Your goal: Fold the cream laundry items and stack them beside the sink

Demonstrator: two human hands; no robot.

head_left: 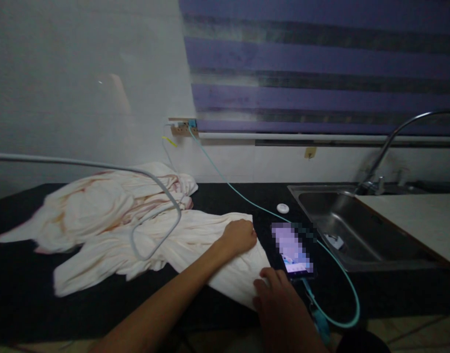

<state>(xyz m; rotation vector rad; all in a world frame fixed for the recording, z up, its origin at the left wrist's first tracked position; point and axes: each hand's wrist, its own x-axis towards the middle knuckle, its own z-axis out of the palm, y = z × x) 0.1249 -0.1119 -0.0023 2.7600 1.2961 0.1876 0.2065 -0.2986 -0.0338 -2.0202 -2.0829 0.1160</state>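
Observation:
A cream cloth with reddish stains (pixel 111 220) lies crumpled across the black counter (pixel 19 289). My left hand (pixel 239 236) rests fingers-down on the cloth's right end, pressing it flat. My right hand (pixel 280 304) grips the near right edge of the same cloth, beside a phone (pixel 293 250) with a lit screen that lies on the counter. A teal charging cable (pixel 342 279) runs from the phone in a loop and up to a wall socket (pixel 183 127).
A steel sink (pixel 357 230) with a curved tap (pixel 390 142) is sunk into the counter at the right. A small white round object (pixel 283 208) lies behind the phone. A grey cable (pixel 151 196) arcs over the cloth. Striped purple blinds hang behind.

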